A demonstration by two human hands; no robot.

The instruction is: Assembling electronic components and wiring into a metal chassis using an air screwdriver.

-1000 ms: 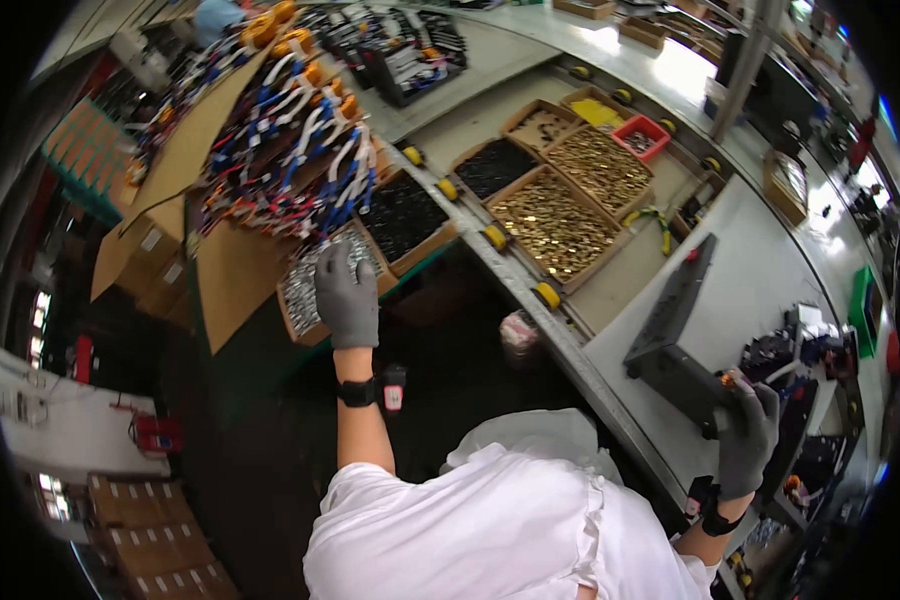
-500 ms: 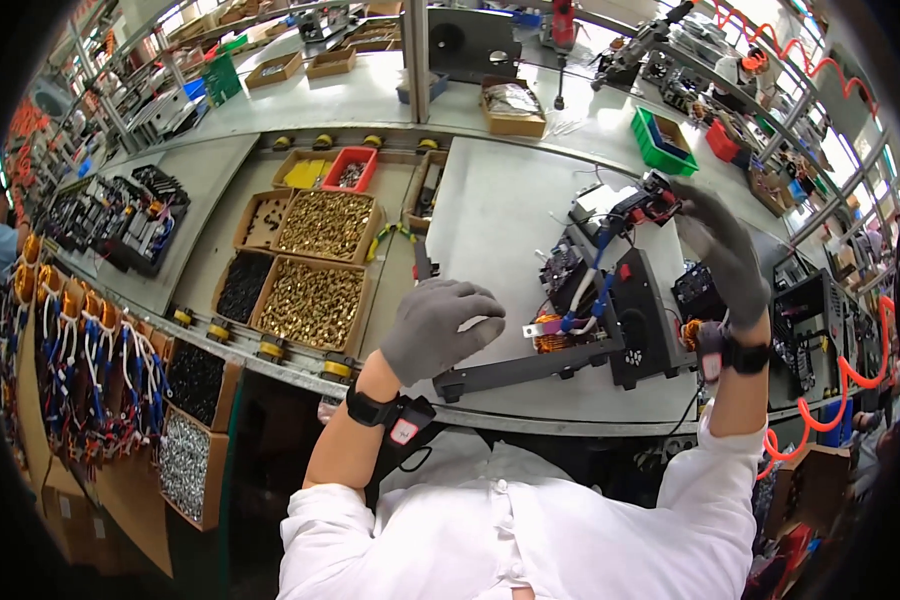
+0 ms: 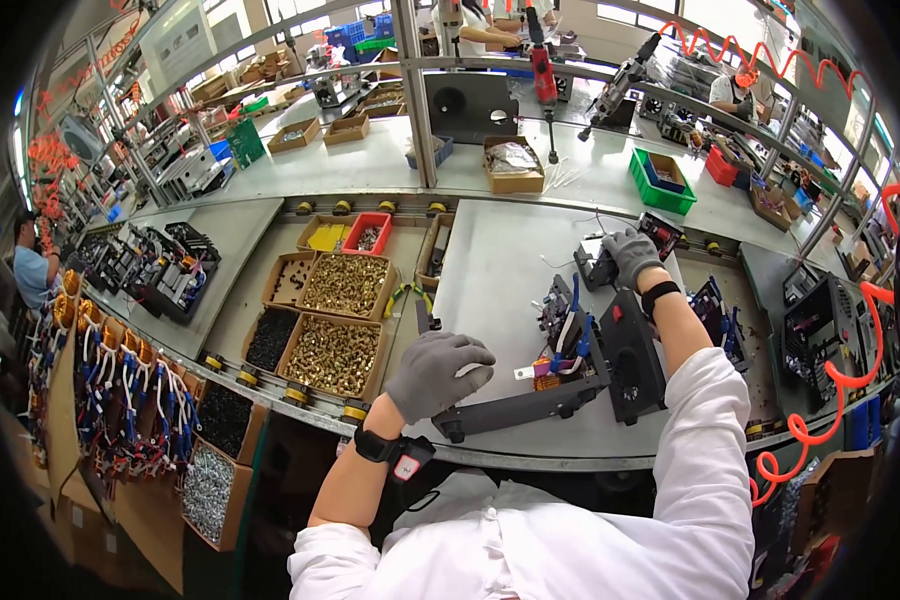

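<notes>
A: Your left hand [image 3: 435, 378], gloved in grey, is near the centre of the frame. How do its fingers stand?

B: They curl loosely, your thumb apart from the forefinger. I cannot tell whether your palm holds anything. Just beside it, lower centre, lies a long black bar [image 3: 520, 412], but I cannot tell whether you touch it

A: And your right hand [image 3: 630, 257]?

B: Right of centre, bent over a small silver-and-black box [image 3: 592, 262] on the metal tabletop [image 3: 490, 250]. Your fingertips are hidden, so I cannot tell whether you pinch it

A: What lies between your hands?

B: An orange coil [image 3: 548, 381] and blue wires [image 3: 582, 345], with a dark panel [image 3: 630, 365] to their right, below your right forearm

A: And left of centre?

B: You have brass-coloured screws [image 3: 332, 352] in cardboard boxes, a red tray [image 3: 351, 232] above them and yellow-handled pliers [image 3: 398, 295] to their right
</notes>
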